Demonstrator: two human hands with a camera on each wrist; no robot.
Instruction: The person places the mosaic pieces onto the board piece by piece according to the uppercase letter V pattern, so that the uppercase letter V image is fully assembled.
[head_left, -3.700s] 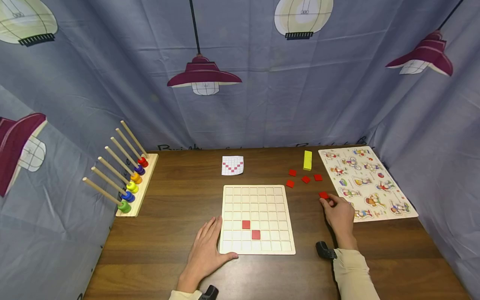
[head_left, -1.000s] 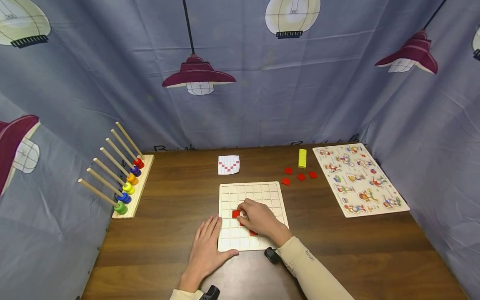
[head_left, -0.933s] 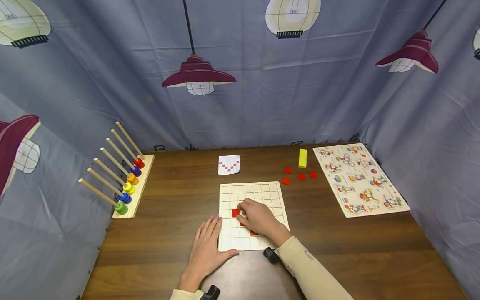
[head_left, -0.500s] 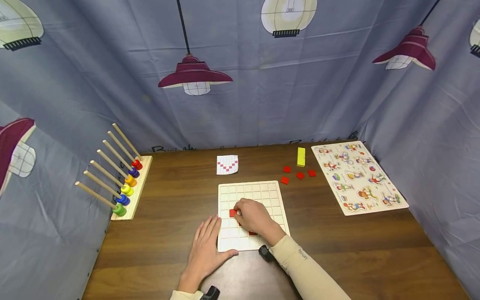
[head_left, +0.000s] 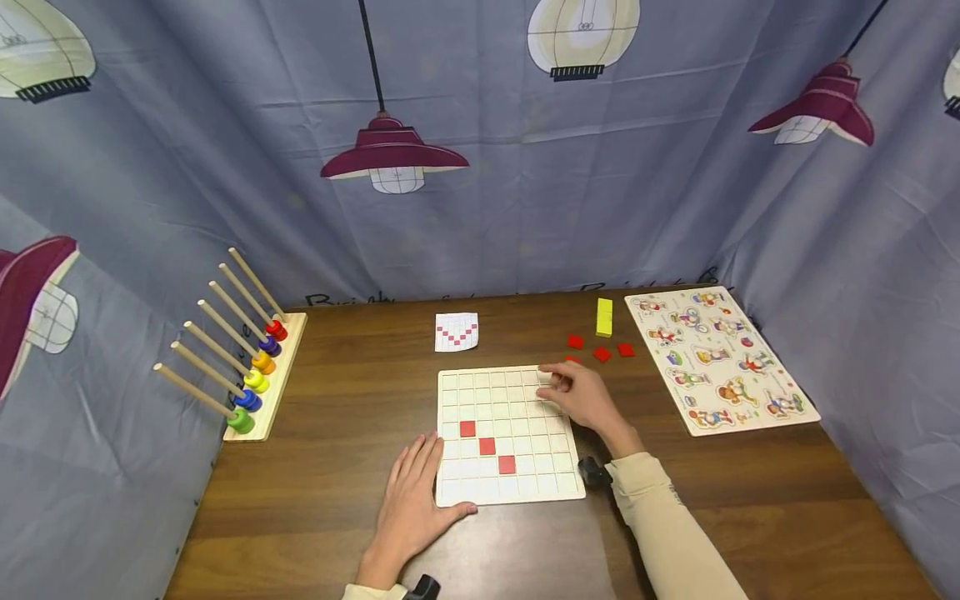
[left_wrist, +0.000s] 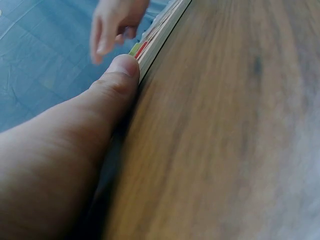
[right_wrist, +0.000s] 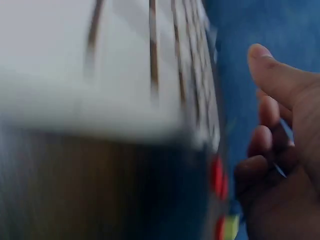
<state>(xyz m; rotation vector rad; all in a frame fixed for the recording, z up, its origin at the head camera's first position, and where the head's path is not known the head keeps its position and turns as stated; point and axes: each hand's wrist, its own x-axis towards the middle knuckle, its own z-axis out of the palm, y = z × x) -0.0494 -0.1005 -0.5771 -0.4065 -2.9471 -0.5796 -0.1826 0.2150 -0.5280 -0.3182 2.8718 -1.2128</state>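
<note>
A pale wooden grid board (head_left: 453, 483) lies in front of the person, with three red square tiles (head_left: 487, 447) in its cells along a diagonal. My left hand (head_left: 408, 504) rests with straight fingers along the board's left side, its thumb (left_wrist: 117, 75) at the near edge. Over the board's upper right edge hovers my right hand (head_left: 588, 400), thumb and fingers parted; in the right wrist view nothing sits between them. Just beyond it, several loose red tiles (head_left: 602, 354) lie on the table, one partly hidden by the hand.
Behind the board lies a small paper card (head_left: 457, 332) with a pink V pattern. A yellow block (head_left: 604, 317) stands near the loose tiles. A picture puzzle board (head_left: 720, 358) lies at right, and a peg stand (head_left: 273, 392) with coloured rings at left.
My right hand first brought a red tile from the right to the board. It has let go of it in a cell at the diagonal's upper left and moved right. My left hand stays put.
</note>
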